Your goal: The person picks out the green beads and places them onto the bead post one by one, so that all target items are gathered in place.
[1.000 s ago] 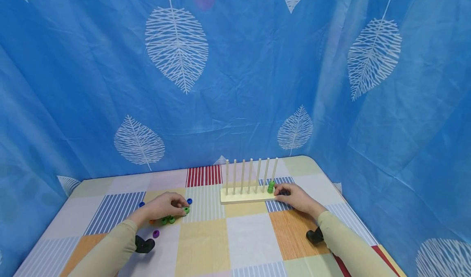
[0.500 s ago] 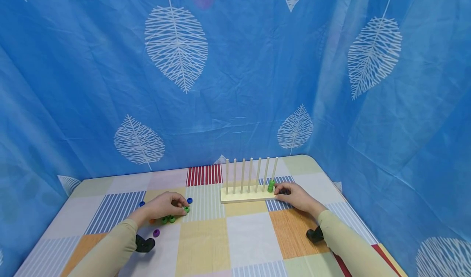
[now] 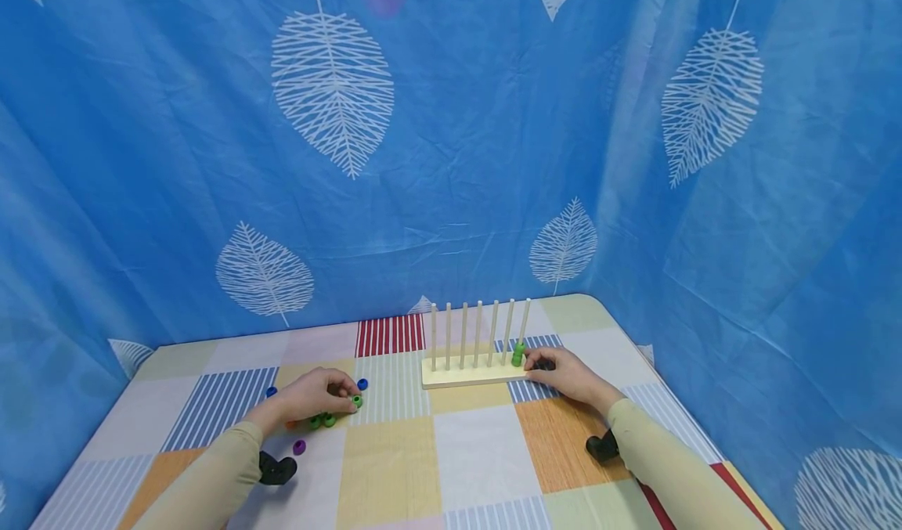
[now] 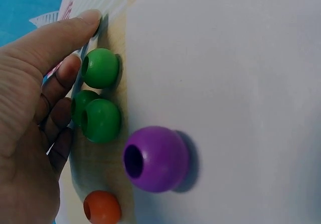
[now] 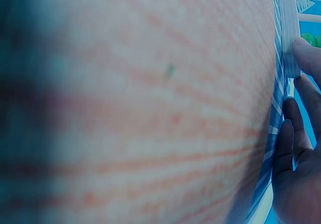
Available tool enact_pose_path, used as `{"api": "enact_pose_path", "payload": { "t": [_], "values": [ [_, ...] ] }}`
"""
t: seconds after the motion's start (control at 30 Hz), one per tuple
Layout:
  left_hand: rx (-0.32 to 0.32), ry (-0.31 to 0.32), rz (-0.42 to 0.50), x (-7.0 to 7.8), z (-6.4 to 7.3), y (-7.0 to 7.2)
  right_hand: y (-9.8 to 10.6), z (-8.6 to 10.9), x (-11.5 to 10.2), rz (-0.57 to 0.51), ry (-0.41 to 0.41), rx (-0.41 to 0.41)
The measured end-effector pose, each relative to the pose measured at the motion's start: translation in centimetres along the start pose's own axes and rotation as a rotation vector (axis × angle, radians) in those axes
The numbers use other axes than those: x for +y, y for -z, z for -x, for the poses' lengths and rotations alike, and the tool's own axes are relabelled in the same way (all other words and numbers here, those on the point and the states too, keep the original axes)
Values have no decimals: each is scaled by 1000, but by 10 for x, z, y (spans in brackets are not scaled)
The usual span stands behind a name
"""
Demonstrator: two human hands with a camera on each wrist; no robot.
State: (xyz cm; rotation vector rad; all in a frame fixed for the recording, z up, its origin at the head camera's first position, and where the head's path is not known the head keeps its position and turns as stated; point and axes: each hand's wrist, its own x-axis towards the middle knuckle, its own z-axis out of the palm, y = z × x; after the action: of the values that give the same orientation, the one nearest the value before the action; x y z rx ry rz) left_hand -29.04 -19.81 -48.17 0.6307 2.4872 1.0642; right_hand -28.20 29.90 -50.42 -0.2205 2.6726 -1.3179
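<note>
In the head view, my left hand (image 3: 317, 394) is low over the cloth at left, pinching a green bead (image 3: 357, 401) between thumb and fingertips; the thumb hides most of it in the left wrist view. Three more green beads (image 4: 102, 121) lie beside its fingers, with a purple bead (image 4: 156, 158) and an orange bead (image 4: 102, 207) nearer the wrist. My right hand (image 3: 567, 373) grips the right end of a pale wooden peg stand (image 3: 465, 376), its thumb on the base. Green beads (image 3: 517, 355) are stacked on the stand's rightmost peg; the other upright pegs are bare.
Two blue beads (image 3: 362, 384) lie beyond the left hand, one of them partly behind the wrist. A patchwork cloth (image 3: 479, 452) covers the table. Blue leaf-patterned curtains (image 3: 451, 162) hang close behind and at the sides.
The head view has shifted very slightly. Both hands, the beads and the peg stand keep their places.
</note>
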Motion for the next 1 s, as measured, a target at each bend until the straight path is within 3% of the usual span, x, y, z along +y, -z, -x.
{"api": "enact_pose_path", "payload": {
  "t": [1.0],
  "values": [
    [12,12,28,0,-2,-1,1,1,-1,-21,7,6]
  ]
}}
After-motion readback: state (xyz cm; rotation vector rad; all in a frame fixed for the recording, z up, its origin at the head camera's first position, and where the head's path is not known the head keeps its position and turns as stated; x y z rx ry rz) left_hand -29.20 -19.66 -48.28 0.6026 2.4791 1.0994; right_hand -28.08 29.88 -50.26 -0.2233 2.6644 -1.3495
